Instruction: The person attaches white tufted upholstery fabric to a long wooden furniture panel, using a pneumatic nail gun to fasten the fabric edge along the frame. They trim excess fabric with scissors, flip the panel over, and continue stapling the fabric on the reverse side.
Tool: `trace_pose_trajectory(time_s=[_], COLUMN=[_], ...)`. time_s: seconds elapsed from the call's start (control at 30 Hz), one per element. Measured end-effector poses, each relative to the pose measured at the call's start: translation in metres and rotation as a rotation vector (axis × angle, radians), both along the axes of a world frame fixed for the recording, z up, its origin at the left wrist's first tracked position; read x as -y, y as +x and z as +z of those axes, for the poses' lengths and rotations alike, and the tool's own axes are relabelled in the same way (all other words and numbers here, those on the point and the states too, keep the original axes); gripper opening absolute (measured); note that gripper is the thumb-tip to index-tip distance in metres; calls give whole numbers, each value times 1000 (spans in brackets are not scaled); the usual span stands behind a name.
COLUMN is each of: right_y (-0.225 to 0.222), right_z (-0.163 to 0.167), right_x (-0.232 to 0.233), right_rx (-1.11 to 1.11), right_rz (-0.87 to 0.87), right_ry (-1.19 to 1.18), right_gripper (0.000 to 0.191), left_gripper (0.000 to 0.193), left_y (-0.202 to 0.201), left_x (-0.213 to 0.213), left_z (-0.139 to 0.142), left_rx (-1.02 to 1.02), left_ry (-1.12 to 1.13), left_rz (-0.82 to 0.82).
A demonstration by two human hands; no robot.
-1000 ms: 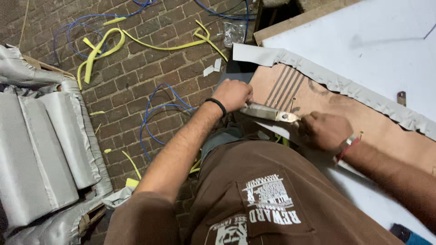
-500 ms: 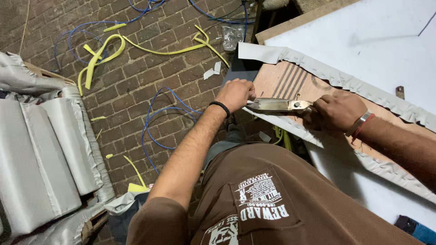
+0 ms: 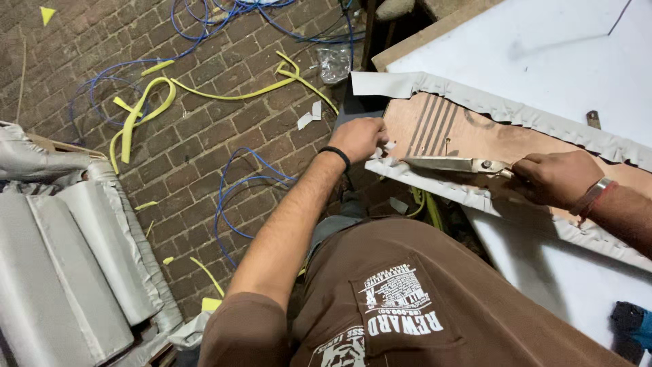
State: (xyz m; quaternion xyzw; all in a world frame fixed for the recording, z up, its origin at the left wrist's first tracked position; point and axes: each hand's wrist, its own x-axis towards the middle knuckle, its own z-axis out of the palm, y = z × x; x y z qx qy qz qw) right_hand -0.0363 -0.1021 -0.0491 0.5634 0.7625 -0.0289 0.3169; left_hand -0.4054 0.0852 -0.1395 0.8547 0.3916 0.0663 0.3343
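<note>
Two hands engaged | left hand [image 3: 358, 138] clenched on grey fabric edge [image 3: 394, 166] | scissors [image 3: 454, 164] gripped by right hand [image 3: 553, 178], now shifted rightward along wooden panel [image 3: 468, 132]

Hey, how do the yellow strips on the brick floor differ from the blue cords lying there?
The yellow strips are flat, wide bands; the blue cords are thin and round. The yellow strips lie in long bends with short offcuts scattered about; the blue cords curl in loops. Both lie loose on the brick floor, left of the left hand, which grips the grey covering that the right hand cuts with scissors.
</note>
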Motion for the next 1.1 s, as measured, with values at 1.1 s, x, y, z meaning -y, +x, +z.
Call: trace_pose_trajectory(time_s=[1.1], right_y=[-21], right_z=[12], right_x=[-158], right_rx=[-260], right_rz=[473], right_ry=[-94], right_gripper=[33], left_gripper=[14], left_y=[-25], left_x=[10], left_z=[5], left_rx=[336], left_ry=[-83], left_rz=[218])
